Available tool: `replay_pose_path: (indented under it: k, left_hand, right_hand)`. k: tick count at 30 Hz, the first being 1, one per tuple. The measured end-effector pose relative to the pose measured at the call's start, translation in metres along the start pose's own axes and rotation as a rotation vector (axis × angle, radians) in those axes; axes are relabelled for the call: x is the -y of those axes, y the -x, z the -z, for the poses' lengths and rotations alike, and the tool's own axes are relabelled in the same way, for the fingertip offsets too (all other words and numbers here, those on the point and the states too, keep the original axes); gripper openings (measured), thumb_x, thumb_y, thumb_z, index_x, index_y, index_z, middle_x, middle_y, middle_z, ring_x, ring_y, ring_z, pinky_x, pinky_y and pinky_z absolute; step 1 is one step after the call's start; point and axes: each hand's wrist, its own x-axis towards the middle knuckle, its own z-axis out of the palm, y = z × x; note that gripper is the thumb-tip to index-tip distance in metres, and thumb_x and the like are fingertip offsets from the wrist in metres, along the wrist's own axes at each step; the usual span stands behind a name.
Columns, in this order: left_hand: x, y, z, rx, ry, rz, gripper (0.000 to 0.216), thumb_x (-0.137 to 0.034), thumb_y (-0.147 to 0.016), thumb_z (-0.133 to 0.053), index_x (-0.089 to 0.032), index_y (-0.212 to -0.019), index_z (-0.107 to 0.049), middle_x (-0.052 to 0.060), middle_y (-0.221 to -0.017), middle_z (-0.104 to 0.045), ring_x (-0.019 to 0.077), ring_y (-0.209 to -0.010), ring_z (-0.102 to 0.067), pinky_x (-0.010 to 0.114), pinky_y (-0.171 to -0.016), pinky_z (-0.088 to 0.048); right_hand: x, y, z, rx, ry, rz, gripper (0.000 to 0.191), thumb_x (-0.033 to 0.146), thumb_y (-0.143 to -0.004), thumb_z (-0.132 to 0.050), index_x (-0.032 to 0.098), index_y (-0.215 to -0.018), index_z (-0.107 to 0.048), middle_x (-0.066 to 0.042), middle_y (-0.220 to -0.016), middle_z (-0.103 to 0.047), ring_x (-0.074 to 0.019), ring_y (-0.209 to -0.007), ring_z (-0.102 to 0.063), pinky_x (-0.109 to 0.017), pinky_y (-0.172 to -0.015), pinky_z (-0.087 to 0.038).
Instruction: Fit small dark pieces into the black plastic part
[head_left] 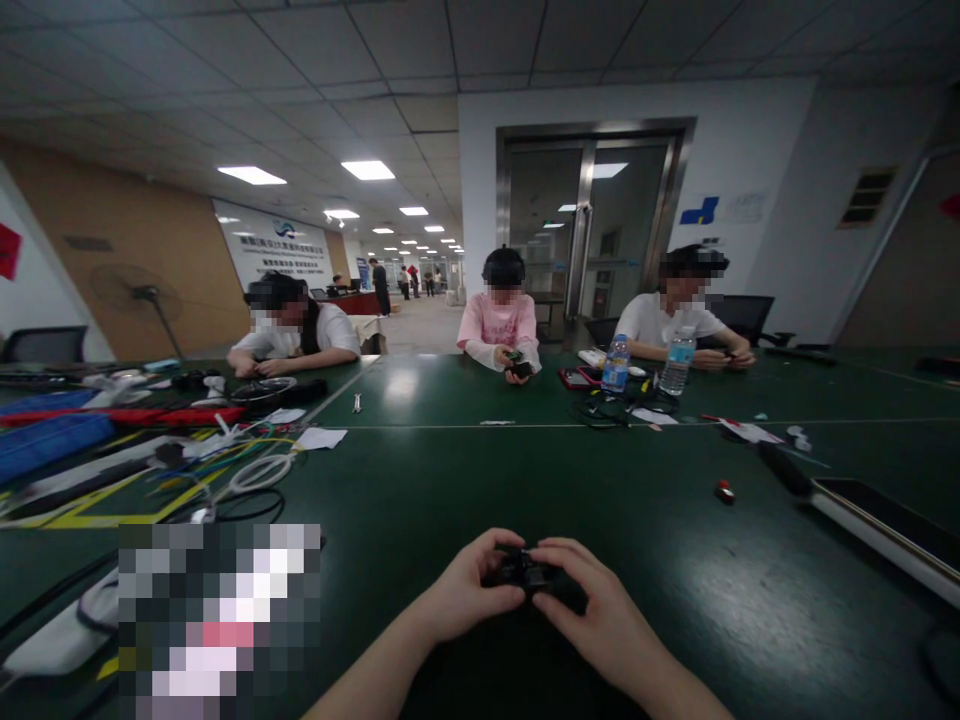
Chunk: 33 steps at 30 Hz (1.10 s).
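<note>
Both of my hands meet near the front edge of the dark green table (465, 470). Between them is a small black part (529, 571), dark and hard to make out. My left hand (465, 590) is closed on its left side with thumb and fingers pinched. On the right side, my right hand (600, 610) curls its fingers over the same part. The two hands touch at the fingertips above it.
Three other people sit across the table, each handling small items. Two water bottles (615, 363) stand near the right one. Cables, white cord and blue and red tools (112, 440) crowd the left. A small red piece (724, 491) and a long dark bar (870, 515) lie at the right.
</note>
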Motion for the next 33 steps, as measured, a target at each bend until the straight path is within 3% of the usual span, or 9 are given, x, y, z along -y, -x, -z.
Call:
replay_pose_path:
  k: [7, 33]
  left_hand:
    - [-0.0006, 0.0001, -0.0006, 0.006, -0.011, 0.010, 0.049, -0.019, -0.068, -0.075, -0.020, -0.109, -0.049, 0.003, -0.094, -0.060, 0.0183, -0.087, -0.058, 0.031, -0.076, -0.041]
    - [0.0030, -0.0006, 0.0008, 0.042, 0.028, 0.001, 0.049, -0.019, -0.070, -0.073, -0.021, -0.111, -0.045, 0.002, -0.094, -0.058, 0.0154, -0.083, -0.056, 0.028, -0.071, -0.039]
  right_hand:
    - [0.0003, 0.0006, 0.0006, 0.010, 0.025, -0.040, 0.021, 0.024, -0.079, -0.058, 0.029, -0.098, -0.065, -0.003, -0.121, -0.053, -0.0230, -0.112, -0.053, -0.040, -0.098, -0.040]
    - [0.0008, 0.0013, -0.0001, -0.002, 0.000, -0.016, 0.023, 0.023, -0.077, -0.058, 0.028, -0.099, -0.064, -0.004, -0.115, -0.056, -0.0208, -0.108, -0.055, -0.036, -0.095, -0.042]
